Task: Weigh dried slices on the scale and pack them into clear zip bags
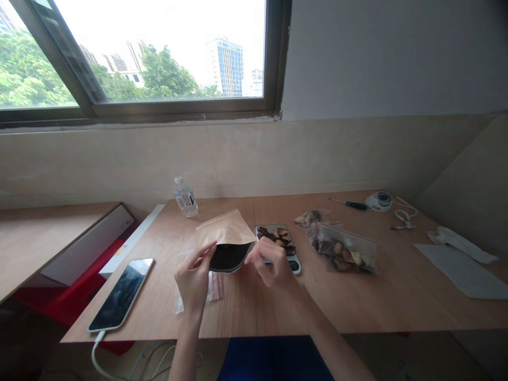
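Note:
A brown paper pouch (226,230) lies tilted on the wooden table (254,307), its dark mouth facing me. My left hand (194,278) pinches the left edge of that mouth. My right hand (270,263) is closed on the right edge, holding it apart. Just behind my right hand sits a small scale (296,264) with several dried brown slices (278,237) on its tray. Under my left hand lies an empty clear zip bag (214,288).
A clear bag of dried slices (345,254) lies right of the scale, a smaller one (311,217) behind it. A phone (121,293) on a cable lies left, a water bottle (185,197) at the back. A screwdriver (351,204), round white device (379,201) and white sheet (464,270) sit far right.

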`<action>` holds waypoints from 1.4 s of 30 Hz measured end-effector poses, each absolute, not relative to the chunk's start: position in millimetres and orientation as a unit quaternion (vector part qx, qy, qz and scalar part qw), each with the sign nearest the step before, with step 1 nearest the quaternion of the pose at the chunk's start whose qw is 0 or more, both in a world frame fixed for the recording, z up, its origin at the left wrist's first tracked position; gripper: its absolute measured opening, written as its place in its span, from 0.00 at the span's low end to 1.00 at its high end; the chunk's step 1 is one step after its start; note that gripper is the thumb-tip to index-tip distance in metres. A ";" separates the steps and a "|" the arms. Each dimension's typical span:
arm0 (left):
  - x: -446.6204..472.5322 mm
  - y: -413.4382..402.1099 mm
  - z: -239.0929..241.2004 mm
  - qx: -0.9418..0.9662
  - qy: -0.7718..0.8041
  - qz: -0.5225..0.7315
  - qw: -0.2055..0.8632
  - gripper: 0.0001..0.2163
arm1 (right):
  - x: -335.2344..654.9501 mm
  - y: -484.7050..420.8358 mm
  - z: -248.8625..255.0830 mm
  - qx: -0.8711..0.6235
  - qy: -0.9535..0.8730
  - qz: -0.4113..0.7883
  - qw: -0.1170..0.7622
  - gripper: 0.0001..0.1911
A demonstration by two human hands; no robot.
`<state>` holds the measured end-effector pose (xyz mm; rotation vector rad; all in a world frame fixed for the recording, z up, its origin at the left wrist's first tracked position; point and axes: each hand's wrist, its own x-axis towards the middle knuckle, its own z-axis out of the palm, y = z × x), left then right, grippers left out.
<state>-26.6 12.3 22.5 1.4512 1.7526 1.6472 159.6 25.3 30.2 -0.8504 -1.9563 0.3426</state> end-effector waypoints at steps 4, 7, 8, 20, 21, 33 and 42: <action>-15.2 11.4 20.0 0.496 0.620 0.589 0.153 0.12 | 123.3 14.7 34.8 -0.314 -0.893 0.083 0.312 0.19; -8.1 8.4 17.7 0.482 0.628 0.589 0.164 0.13 | 104.9 28.8 30.1 -0.417 -0.880 0.101 0.203 0.14; -6.3 7.1 16.8 0.480 0.630 0.587 0.169 0.13 | 100.2 35.4 27.9 -0.446 -0.870 0.122 0.171 0.14; 1.6 -1.4 5.8 0.488 0.609 0.598 0.183 0.11 | 64.3 77.1 -6.0 -0.514 -0.811 0.198 0.197 0.17; 1.6 -1.7 5.1 0.490 0.610 0.595 0.185 0.11 | 65.8 75.8 -5.9 -0.513 -0.809 0.201 0.206 0.17; -4.5 4.9 10.7 0.493 0.623 0.581 0.177 0.11 | 146.9 -15.9 15.0 -0.424 -0.744 0.318 0.408 0.11; -8.4 10.7 11.4 0.475 0.626 0.593 0.175 0.12 | 198.6 33.2 -31.5 -0.497 -0.768 0.142 0.378 0.04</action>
